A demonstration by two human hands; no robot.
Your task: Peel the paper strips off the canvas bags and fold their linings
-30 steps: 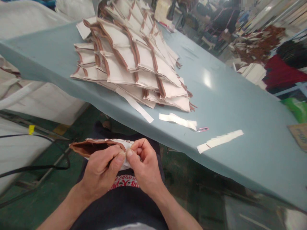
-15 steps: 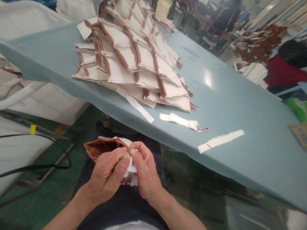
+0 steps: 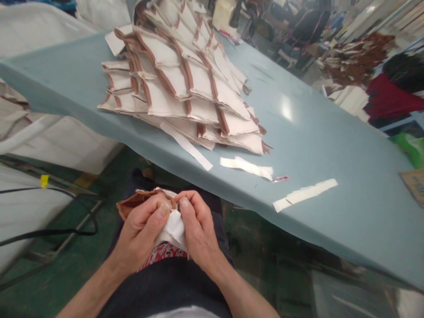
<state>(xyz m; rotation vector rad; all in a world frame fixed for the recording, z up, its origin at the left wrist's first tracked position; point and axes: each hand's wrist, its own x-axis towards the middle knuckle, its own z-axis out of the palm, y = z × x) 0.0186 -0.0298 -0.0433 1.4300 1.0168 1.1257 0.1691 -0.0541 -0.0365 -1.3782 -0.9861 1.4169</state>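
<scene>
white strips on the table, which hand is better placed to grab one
Likely the right hand: it is on the side nearer the white strips on the table; the left hand is farther. Both pinch the brown-edged cloth piece.

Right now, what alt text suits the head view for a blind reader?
The left hand and right hand pinch a brown-trimmed white fabric piece; behind, a blue table bears a stack of similar pieces and white strips.

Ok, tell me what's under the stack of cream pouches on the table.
A long white strip pokes out from under the stack of pouches at its near edge, lying on the blue-grey table. How far it runs beneath, and anything else there, is hidden by the stack.
</scene>
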